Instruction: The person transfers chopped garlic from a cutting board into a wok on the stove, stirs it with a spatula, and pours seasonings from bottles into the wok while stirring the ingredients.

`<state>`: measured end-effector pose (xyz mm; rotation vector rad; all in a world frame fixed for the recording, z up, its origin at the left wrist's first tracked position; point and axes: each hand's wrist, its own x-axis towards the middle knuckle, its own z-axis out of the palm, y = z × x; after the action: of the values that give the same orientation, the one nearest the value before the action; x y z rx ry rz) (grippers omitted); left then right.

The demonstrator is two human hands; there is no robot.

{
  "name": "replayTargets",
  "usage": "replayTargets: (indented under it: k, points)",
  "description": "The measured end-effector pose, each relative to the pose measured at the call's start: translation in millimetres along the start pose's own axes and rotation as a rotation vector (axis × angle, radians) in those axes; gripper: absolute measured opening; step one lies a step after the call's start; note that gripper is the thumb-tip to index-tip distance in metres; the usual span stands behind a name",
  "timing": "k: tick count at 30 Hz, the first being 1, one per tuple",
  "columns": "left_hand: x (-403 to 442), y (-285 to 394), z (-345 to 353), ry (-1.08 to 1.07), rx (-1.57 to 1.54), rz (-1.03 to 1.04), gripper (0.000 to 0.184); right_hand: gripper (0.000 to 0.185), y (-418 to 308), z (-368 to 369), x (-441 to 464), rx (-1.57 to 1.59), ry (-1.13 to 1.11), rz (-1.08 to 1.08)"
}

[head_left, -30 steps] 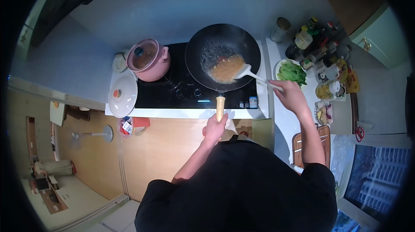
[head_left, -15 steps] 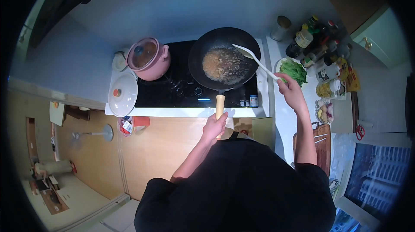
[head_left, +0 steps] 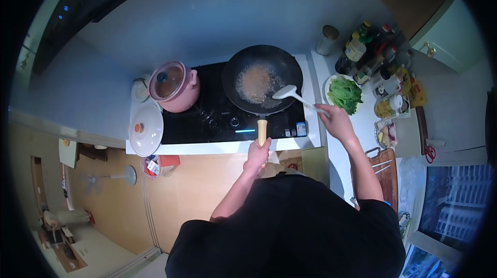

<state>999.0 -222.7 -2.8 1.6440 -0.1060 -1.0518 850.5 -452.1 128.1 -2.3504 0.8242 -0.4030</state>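
Note:
A dark wok stands on the black cooktop, with light-brown bubbling food in its middle. My left hand is closed round the wok's pale wooden handle. Closed on the handle of a white spatula, my right hand is to the right of the wok. The spatula's blade is over the wok's lower right side, near the food. A plate of green leaves lies just beyond my right hand.
Left on the stove are a pink pot and a white lid. Bottles and jars line the right counter, with a wooden cutting board nearer me. Another person is at the far lower left.
The view has shifted slightly. The spatula first rose to the wok's right side, then came back down. The brown food has spread and moved left in the wok. Both hands keep their hold.

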Motion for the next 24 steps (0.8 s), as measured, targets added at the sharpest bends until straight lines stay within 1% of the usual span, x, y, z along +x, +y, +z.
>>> replayTargets:
  k: [4, 6, 7, 8, 10, 12, 14, 16, 17, 18, 20, 22, 24]
  points:
    - [10, -9, 2, 0.016, 0.040, 0.009, 0.031, 0.026, 34, 62, 32, -0.079, 0.024, -0.045]
    - [10, -8, 3, -0.010, 0.016, -0.010, 0.031, 0.027, 12, 91, 47, -0.014, 0.051, 0.014]
    - [9, -11, 6, -0.015, 0.018, -0.015, 0.031, 0.028, 4, 101, 50, -0.061, 0.047, -0.054]
    - [9, -13, 5, -0.018, 0.021, -0.020, 0.031, 0.028, -2, 104, 45, -0.058, 0.002, -0.044]
    - [14, -14, 2, -0.024, 0.036, -0.017, 0.031, 0.028, -10, 84, 28, -0.099, -0.050, -0.056]
    - [16, -17, 2, -0.029, 0.050, -0.013, 0.032, 0.028, -3, 62, 24, -0.118, -0.103, 0.017]
    - [17, -19, 4, -0.059, 0.005, -0.006, 0.032, 0.027, 5, 81, 39, -0.108, 0.002, -0.029]
    - [16, -19, 4, -0.088, -0.013, -0.017, 0.033, 0.026, -2, 109, 56, -0.078, 0.108, -0.051]
    - [16, -18, 4, -0.100, -0.016, -0.033, 0.033, 0.025, -5, 123, 57, -0.046, 0.109, -0.019]
    - [17, -16, 3, -0.111, -0.017, -0.044, 0.034, 0.025, -9, 126, 54, -0.024, 0.068, -0.022]
    - [15, -13, 0, -0.125, -0.019, -0.021, 0.032, 0.026, -4, 120, 37, 0.008, 0.053, -0.057]
    - [19, -14, 2, -0.161, -0.012, -0.016, 0.032, 0.027, 16, 124, 22, -0.012, 0.108, 0.024]
    - [23, -17, 1, -0.190, -0.009, -0.007, 0.033, 0.038, 24, 135, 12, 0.061, 0.124, 0.115]
